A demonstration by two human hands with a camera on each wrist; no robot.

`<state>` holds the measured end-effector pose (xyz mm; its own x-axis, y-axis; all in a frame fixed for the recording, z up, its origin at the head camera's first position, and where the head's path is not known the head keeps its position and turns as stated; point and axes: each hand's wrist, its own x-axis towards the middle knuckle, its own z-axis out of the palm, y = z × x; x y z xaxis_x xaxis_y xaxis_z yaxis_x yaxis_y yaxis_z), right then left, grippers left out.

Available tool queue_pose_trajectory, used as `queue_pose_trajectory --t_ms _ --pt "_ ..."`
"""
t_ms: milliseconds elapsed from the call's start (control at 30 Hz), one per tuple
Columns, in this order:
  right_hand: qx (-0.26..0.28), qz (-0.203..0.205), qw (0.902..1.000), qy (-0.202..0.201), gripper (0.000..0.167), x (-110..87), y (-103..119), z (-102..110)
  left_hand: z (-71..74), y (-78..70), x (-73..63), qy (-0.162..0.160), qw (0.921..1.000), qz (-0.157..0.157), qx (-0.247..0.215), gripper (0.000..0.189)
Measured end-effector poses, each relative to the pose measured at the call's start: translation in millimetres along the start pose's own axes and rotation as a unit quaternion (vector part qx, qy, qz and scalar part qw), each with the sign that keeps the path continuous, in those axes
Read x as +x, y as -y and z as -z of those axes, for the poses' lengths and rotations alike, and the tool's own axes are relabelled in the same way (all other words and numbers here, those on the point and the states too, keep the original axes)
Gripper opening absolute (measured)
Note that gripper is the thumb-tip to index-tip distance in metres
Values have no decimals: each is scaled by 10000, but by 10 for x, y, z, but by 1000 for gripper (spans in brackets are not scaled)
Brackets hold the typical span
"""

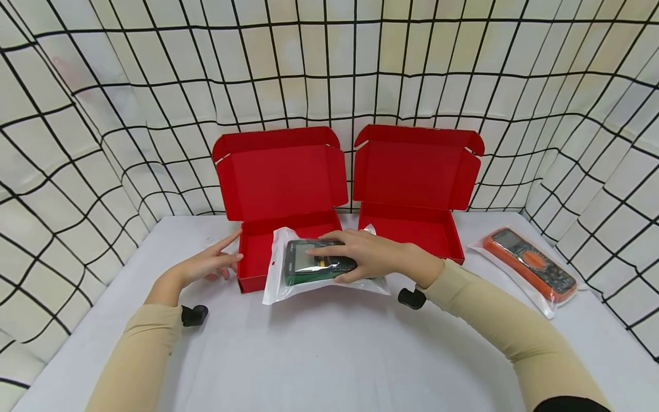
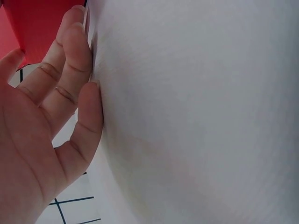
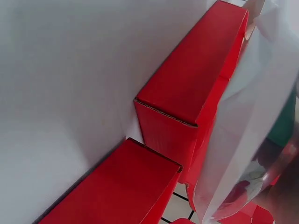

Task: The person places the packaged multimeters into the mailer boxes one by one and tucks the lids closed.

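Note:
In the head view my right hand holds a dark green digital multimeter in a clear plastic bag, fingers across its top face and thumb at its near side. The bagged meter is over the front part of the left open red box. The right wrist view shows the bag above that box's front wall. My left hand is at the box's left side, index finger extended along its rim. In the left wrist view, the left hand's fingers are loosely bent close to the white tabletop.
A second open red box stands to the right, its lid raised like the first one's. An orange multimeter in a clear bag lies at the table's right. Black grid netting over white cloth encloses the white table.

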<state>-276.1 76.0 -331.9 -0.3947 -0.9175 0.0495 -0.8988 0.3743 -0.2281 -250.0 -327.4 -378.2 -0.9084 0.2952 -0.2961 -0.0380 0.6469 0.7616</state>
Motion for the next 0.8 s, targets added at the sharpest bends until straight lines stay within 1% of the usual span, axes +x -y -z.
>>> queue_pose_trajectory --t_ms 233,533,800 --pt "-104 -77 9999 -6 75 147 -84 22 -2 10 9 4 10000 -14 2 86" --pt "-174 -93 9998 84 76 346 -150 87 3 4 4 13 10000 17 20 86" --pt "-271 -113 9992 254 79 526 -163 115 1 16 17 13 10000 24 11 87"
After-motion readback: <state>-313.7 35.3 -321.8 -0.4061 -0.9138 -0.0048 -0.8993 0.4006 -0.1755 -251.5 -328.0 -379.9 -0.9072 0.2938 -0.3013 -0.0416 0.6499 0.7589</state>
